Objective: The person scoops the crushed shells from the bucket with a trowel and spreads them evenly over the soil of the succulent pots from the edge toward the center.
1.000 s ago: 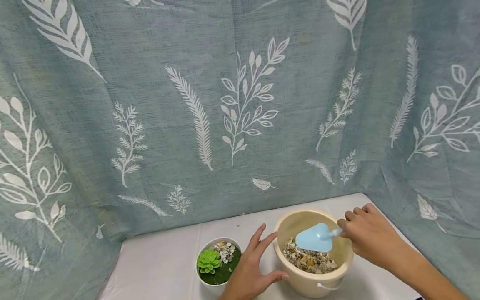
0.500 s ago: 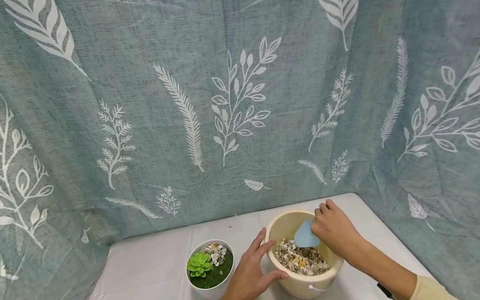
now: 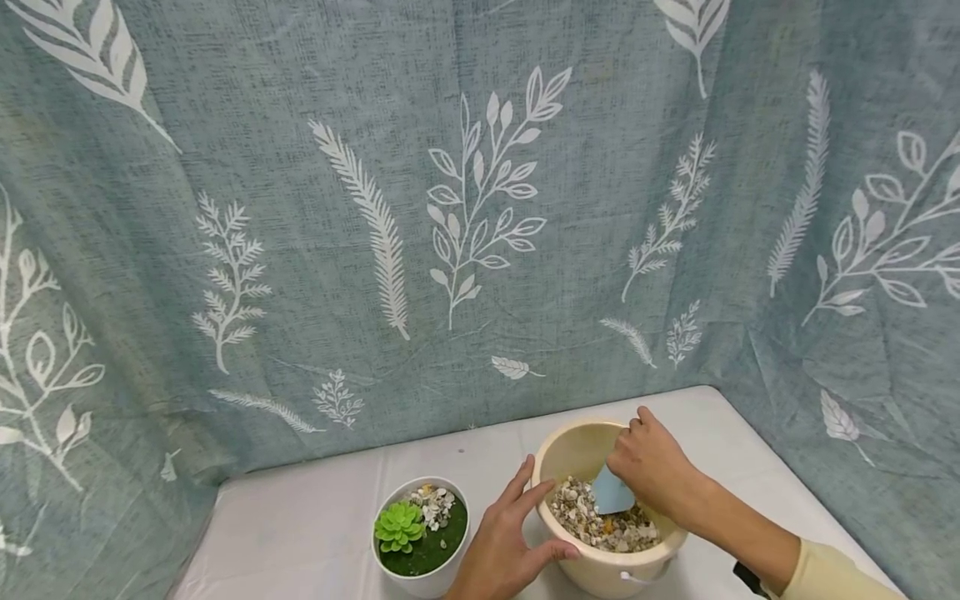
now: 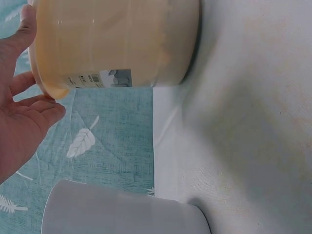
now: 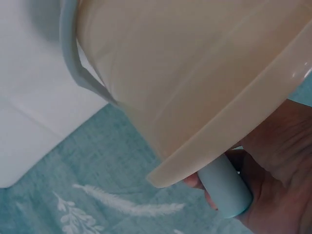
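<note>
A cream plastic bucket point(image 3: 592, 577) stands at the right of the table, with mixed pebbles point(image 3: 573, 510) in its bottom. My left hand point(image 3: 497, 540) holds its left rim, fingers and thumb spread along the edge; the left wrist view has this hand point(image 4: 22, 107) against the rim from the side. Inside the bucket my right hand point(image 3: 654, 462) grips a light blue trowel point(image 3: 613, 493), its blade tip among the pebbles. From the right wrist, the trowel's rounded handle point(image 5: 225, 187) shows beyond the rim, fingers around it; the bucket hides the blade there.
Left of the bucket stands a white pot point(image 3: 433, 583) holding a green artificial succulent point(image 3: 399, 527), pale pebbles point(image 3: 433, 507) and dark green moss-like cover. A white cloth point(image 3: 300, 533) covers the table. Leaf-patterned curtain point(image 3: 337, 250) hangs behind and at both sides.
The trowel has gone from above the pebbles down into them, its blade tilting steeply. My right hand moved left and over the bucket. My left fingers have come onto the rim.
</note>
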`<state>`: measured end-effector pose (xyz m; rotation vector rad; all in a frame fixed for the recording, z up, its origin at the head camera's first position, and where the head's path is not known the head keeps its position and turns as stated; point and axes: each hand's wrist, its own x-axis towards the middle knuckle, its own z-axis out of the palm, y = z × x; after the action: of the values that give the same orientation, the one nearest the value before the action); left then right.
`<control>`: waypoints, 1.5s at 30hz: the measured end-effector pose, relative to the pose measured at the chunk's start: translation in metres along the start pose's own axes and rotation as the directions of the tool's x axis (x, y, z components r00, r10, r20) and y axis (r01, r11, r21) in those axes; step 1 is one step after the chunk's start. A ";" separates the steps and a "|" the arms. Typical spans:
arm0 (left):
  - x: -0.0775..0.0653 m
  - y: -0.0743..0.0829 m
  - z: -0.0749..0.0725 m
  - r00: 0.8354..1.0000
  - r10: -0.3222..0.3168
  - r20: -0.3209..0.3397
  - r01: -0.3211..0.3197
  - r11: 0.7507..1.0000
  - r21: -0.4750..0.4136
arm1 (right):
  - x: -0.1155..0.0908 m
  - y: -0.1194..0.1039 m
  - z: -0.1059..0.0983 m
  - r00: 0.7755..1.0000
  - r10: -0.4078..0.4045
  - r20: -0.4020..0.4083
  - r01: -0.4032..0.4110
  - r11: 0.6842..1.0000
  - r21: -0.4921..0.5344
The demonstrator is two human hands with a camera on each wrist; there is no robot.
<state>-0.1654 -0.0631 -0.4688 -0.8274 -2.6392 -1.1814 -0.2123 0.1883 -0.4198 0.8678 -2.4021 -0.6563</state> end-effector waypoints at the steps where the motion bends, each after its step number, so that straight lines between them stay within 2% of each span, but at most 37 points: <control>1: 0.000 0.000 0.000 1.000 0.000 -0.002 0.000 1.000 0.003 | -0.001 0.000 0.001 1.000 0.002 0.002 -0.002 1.000 0.008; 3: -0.001 0.000 0.000 1.000 0.003 -0.009 -0.003 1.000 0.016 | -0.002 0.000 0.000 1.000 0.017 0.021 -0.018 0.999 0.042; 5: -0.001 0.000 -0.001 1.000 0.003 -0.016 -0.003 1.000 0.025 | -0.002 -0.003 0.001 0.999 0.031 0.030 -0.034 0.991 0.129; 9: -0.002 -0.002 -0.002 1.000 0.007 -0.026 -0.006 0.999 0.039 | 0.000 -0.018 0.001 0.998 0.021 0.058 -0.034 0.972 0.233; 13: -0.002 -0.001 -0.001 0.999 0.027 -0.032 -0.025 0.998 0.055 | 0.000 -0.023 0.004 0.998 0.052 0.041 -0.062 0.962 0.267; 15: -0.002 0.000 0.000 0.999 0.028 -0.026 -0.026 0.998 0.052 | -0.004 -0.022 0.005 0.994 0.088 0.061 -0.104 0.932 0.347; 17: -0.003 0.001 0.000 0.999 0.025 -0.023 -0.024 0.998 0.050 | -0.008 -0.021 0.005 0.989 0.102 0.104 -0.138 0.886 0.444; 20: -0.004 0.001 0.000 0.999 0.025 -0.033 -0.024 0.998 0.052 | -0.013 -0.019 0.005 0.982 0.115 0.148 -0.176 0.833 0.525; 25: -0.003 0.000 0.000 0.998 0.033 -0.044 -0.030 0.998 0.064 | -0.019 -0.013 -0.004 0.977 0.150 0.150 -0.208 0.815 0.541; 31: -0.001 0.001 0.001 0.999 0.021 -0.039 -0.018 0.998 0.064 | -0.024 0.001 -0.018 0.967 0.198 0.160 -0.254 0.780 0.572; 36: -0.001 0.002 0.000 0.999 -0.015 -0.033 0.017 0.998 0.054 | -0.029 0.007 -0.023 0.963 0.226 0.150 -0.271 0.762 0.589; 40: -0.002 0.003 0.001 0.999 -0.031 -0.008 0.031 0.999 0.033 | -0.037 0.012 -0.024 0.958 0.248 0.144 -0.285 0.773 0.567; 45: -0.004 0.003 0.001 0.999 -0.036 -0.020 0.037 0.998 0.043 | -0.047 0.018 -0.027 0.955 0.279 0.102 -0.288 0.784 0.550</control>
<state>-0.1602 -0.0623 -0.4691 -0.7607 -2.6653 -1.1306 -0.1726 0.2257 -0.4025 0.6805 -2.7059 0.1850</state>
